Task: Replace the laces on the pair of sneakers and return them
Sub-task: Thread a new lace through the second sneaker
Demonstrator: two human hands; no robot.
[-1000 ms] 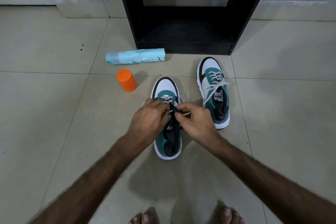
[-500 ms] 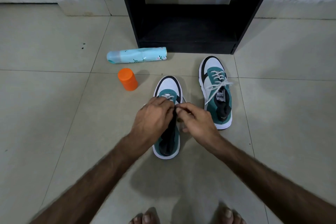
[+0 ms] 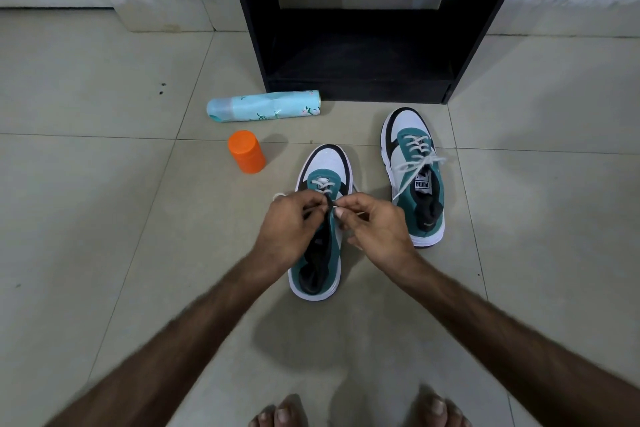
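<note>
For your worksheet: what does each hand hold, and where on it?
Both the left hand and the right hand pinch the white lace over the near sneaker.

At frame centre your left hand (image 3: 289, 229) and right hand (image 3: 377, 232) met over the near sneaker (image 3: 320, 236). The other sneaker (image 3: 415, 180) stood to its right, slightly higher. A cap (image 3: 246, 156) stood upper left of it, a can (image 3: 263, 106) lay above that, and the shelf (image 3: 360, 45) filled top centre.

Glossy floor tiles (image 3: 104, 218), seemingly woven lace (image 3: 415, 166)
</note>
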